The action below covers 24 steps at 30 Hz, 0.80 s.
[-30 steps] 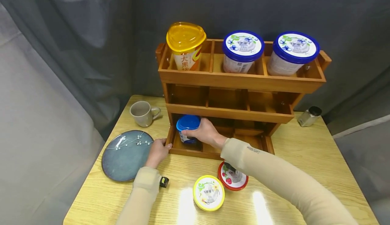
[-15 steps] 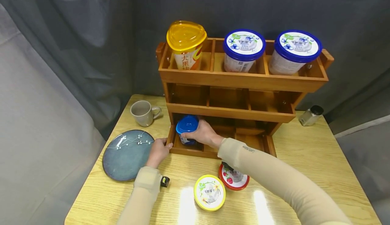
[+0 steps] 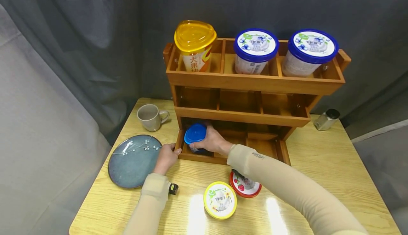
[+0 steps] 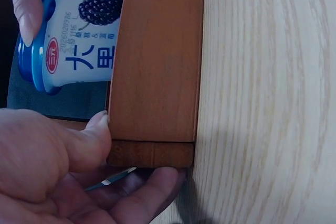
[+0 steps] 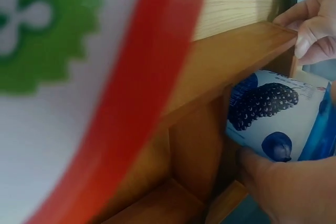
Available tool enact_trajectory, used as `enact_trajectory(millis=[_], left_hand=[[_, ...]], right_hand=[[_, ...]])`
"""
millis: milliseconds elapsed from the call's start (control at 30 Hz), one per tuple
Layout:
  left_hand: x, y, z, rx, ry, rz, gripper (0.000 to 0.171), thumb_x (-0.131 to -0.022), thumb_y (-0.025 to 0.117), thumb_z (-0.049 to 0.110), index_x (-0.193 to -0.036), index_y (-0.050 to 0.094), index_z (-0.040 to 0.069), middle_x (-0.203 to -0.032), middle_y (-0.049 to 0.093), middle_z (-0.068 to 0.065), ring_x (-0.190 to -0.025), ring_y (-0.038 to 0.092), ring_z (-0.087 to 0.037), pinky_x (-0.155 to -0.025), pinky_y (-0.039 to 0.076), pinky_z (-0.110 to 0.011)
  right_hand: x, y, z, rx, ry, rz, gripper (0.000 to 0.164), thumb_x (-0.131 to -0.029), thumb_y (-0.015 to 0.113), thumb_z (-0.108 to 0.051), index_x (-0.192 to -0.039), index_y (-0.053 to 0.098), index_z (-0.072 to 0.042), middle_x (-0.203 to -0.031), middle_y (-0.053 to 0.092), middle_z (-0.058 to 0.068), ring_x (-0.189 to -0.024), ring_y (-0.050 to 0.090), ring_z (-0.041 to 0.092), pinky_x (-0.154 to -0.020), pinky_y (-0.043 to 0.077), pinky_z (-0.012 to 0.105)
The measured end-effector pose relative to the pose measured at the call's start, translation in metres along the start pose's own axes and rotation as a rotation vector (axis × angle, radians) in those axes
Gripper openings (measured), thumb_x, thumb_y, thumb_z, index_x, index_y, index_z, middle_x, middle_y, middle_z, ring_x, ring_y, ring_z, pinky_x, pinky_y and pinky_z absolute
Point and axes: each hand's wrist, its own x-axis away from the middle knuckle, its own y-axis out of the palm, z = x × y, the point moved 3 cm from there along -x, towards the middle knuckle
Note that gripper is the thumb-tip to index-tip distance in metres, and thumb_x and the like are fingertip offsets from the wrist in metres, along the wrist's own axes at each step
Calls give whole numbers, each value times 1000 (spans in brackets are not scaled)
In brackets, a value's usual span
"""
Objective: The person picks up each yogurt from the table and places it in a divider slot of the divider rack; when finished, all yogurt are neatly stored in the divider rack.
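Note:
My right hand [image 3: 213, 140] grips a blue-lidded yogurt cup [image 3: 195, 133] in the bottom-left compartment of a wooden tiered rack [image 3: 255, 82]. Blackberry pictures show on the cup's white wall [image 4: 79, 40] in the left wrist view; its base is hidden behind the front board. At the rack's lower left front corner, my left hand [image 3: 167, 158] pinches the wood between thumb and fingers. Below my right forearm, a red-rimmed tub [image 3: 243, 184] stands partly covered by the sleeve, beside a yellow-rimmed tub [image 3: 220, 200].
On the top tier stand a yellow-lidded cup [image 3: 195, 45] and two blue-rimmed tubs, one in the middle [image 3: 256, 49] and one at right. A blue-grey plate [image 3: 134, 161] and a mug [image 3: 149, 117] lie left of the rack. A black-capped jar [image 3: 326, 119] stands right.
My right hand has shifted the blue-lidded cup slightly lower and toward the front of its compartment. The left hand keeps its hold on the rack's corner.

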Motion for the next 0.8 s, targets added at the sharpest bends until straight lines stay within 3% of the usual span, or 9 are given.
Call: enact_trajectory(millis=[500,800], left_hand=[[-1,2,-2,0,-22,21,42,-99,62,13,-132,56,-12,-129,59,-28,-124,52,-41,-102,43,-52],[1,2,-2,10,-29,9,44,-100,61,14,-135,54,-12,-133,56,-28,-127,49,-42,-103,42,-52]], right_hand=[[1,3,2,-22,-5,-5,112,-73,90,-31,-154,17,-4,-144,43,22,-130,46,36,-110,37,47],[7,-19,-9,29,18,-46,117,-74,87,-44,-157,14,-7,-152,35,23,-134,42,37,-110,36,49]])
